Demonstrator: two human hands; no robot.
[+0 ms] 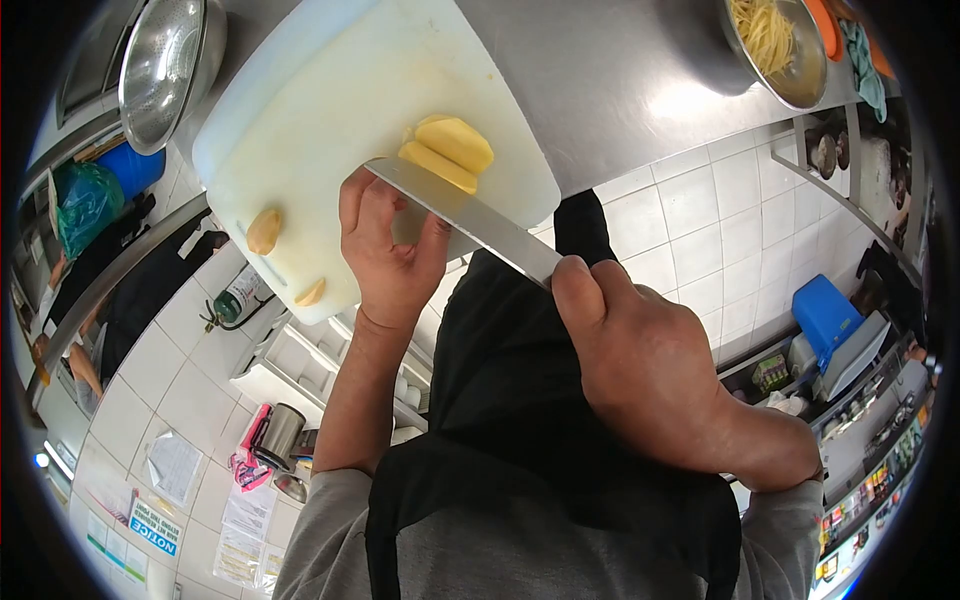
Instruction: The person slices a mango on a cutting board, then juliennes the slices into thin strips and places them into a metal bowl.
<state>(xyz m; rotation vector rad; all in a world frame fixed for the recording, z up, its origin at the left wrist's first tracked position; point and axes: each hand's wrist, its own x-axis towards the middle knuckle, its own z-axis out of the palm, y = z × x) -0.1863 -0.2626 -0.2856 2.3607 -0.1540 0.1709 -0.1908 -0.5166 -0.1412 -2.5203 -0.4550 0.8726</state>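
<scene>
My right hand (640, 350) is closed around the handle of a large kitchen knife (490, 228), whose broad blade slants up and left over the near part of a white cutting board (340, 100). At the blade's tip end is my left hand (390, 250), fingers curled and thumb against or close to the blade's edge. The blade hides those fingertips, so what they grip cannot be made out. Just beyond the blade lie a yellow peeled potato piece (462, 143) and a potato slice (438, 168). A potato end piece (264, 232) and a smaller potato offcut (310, 292) lie at the board's left.
A metal colander (172, 70) stands at the upper left. On the steel counter (610, 90) at the upper right, a metal bowl (800, 75) holds thin yellow strips, with a teal cloth (864, 70) beside it. Other people in dark clothing (150, 280) are at the far left.
</scene>
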